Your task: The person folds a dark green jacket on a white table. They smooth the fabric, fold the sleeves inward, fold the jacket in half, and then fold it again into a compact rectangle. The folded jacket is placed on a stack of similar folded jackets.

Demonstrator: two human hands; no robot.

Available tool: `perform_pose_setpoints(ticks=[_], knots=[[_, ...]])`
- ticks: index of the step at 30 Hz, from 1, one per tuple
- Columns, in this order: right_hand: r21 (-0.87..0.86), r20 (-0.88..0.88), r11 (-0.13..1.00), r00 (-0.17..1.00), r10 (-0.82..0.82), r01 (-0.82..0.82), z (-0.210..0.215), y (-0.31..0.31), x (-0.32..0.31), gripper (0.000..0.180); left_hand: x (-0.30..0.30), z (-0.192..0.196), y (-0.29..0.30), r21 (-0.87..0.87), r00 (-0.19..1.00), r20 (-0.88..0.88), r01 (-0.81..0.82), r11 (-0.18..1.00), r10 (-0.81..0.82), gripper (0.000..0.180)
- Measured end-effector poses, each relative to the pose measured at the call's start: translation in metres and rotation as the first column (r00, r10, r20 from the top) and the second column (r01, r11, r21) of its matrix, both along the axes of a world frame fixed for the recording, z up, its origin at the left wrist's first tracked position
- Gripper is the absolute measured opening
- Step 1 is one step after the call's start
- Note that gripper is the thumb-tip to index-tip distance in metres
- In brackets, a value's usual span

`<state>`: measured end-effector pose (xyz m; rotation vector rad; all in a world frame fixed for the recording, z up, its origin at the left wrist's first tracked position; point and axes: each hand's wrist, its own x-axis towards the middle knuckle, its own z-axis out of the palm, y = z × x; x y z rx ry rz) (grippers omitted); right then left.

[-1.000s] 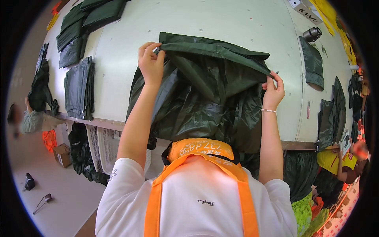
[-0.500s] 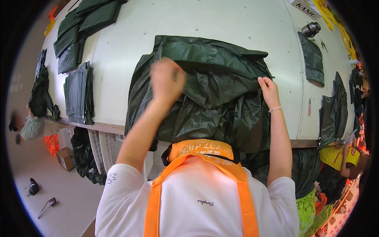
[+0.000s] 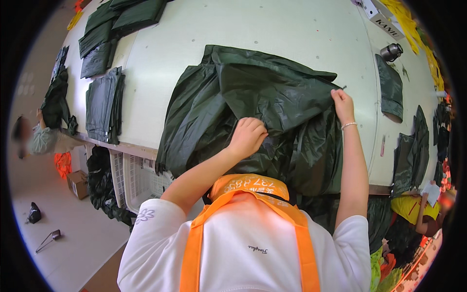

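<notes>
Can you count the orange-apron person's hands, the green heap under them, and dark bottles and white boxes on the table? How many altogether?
Bare hands (left hand, right hand): 2
Heap of shiny dark-green fabric: 1
Dark metallic cylindrical bottle: 1
White rectangular box: 1
Total: 5

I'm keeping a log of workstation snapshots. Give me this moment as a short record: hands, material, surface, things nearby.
left hand: fingers curled against the dark green fabric; firm grip unclear
right hand: pinching the fabric's right-hand edge
material: glossy, creased, loosely spread
surface: pale table
left side: stack of folded dark green pieces
far right: dark bottle
below table edge, left: white plastic basket
</notes>
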<state>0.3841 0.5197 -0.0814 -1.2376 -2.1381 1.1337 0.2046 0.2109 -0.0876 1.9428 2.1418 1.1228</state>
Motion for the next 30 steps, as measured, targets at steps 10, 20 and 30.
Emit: perform_pose_setpoints(ticks=[10, 20, 30], knots=[[0.514, 0.321, 0.807, 0.938, 0.134, -0.291, 0.061, -0.118, -0.052, 0.047, -0.04, 0.04, -0.019, 0.084, 0.994, -0.095, -0.045, 0.995, 0.053, 0.023], [-0.18, -0.206, 0.788, 0.806, 0.554, -0.588, 0.018, -0.156, -0.014, 0.041, -0.115, -0.018, 0.062, -0.45, 0.907, -0.381, -0.351, 0.821, 0.179, 0.054], [0.612, 0.376, 0.631, 0.528, -0.762, 0.476, -0.128, 0.119, 0.354, 0.034, 0.038, 0.006, 0.267, -0.203, 0.98, 0.023, 0.196, 0.959, -0.196, 0.029]])
